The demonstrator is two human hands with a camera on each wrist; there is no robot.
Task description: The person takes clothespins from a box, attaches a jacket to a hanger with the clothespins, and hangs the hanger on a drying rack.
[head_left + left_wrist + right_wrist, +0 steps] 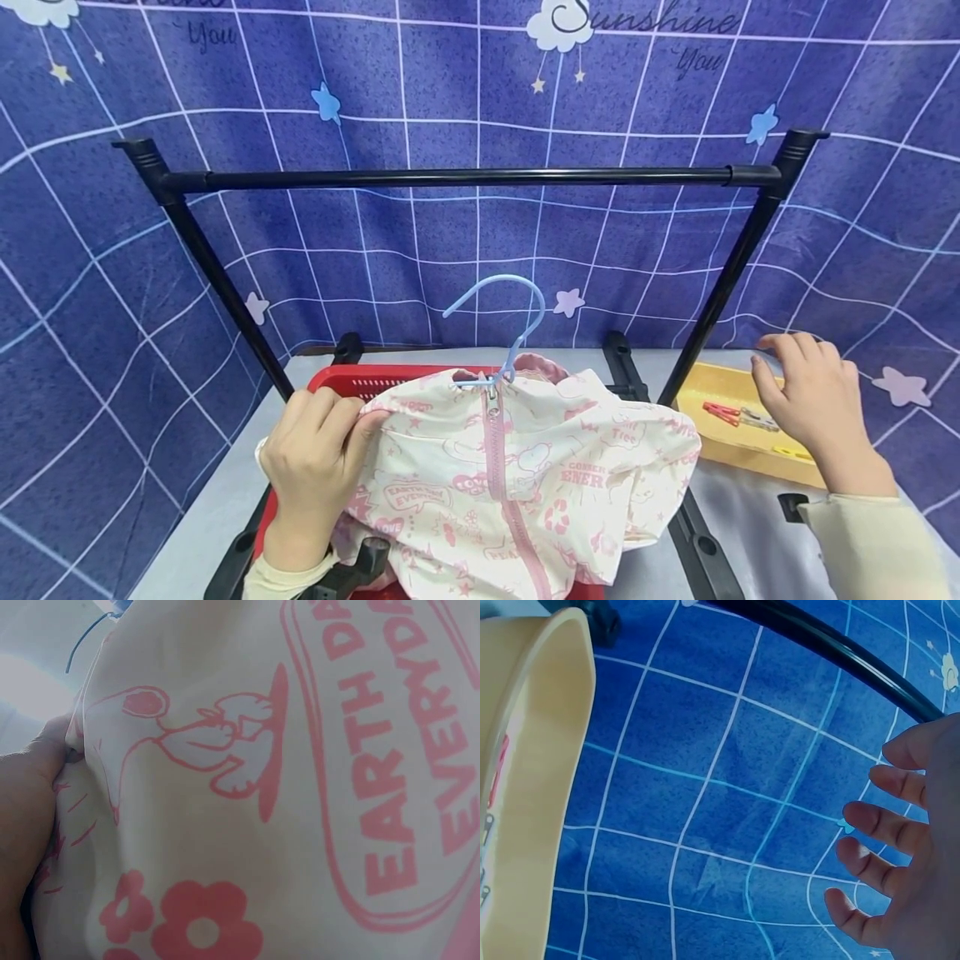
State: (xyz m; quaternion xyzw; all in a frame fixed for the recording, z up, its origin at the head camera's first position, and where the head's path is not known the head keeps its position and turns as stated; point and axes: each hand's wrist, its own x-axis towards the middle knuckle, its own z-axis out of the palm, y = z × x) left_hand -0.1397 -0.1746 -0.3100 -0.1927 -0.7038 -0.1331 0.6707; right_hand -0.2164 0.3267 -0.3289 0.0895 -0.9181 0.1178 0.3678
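A white zip-up jacket (pixel 435 467) with pink print hangs on a light blue hanger (pixel 542 304), whose hook rises above the collar. With fingers and thumb my left hand (pixel 311 467) pinches the jacket at its left shoulder; the printed cloth (pixel 202 795) fills most of the left wrist view. Over the yellow tray (pixel 720 457) at the right, my right hand (pixel 817 400) is held up with loosely bent fingers and nothing in it. Inside that tray lie a red clothespin (pixel 722 413), a clear clothespin (pixel 757 419) and a yellow clothespin (pixel 792 452).
Behind the jacket stands a black garment rack with a horizontal rail (pixel 480 177) and slanting posts. A red basket (pixel 330 377) sits beneath the jacket on the pale table (pixel 750 533). A blue gridded curtain (pixel 480 92) forms the back.
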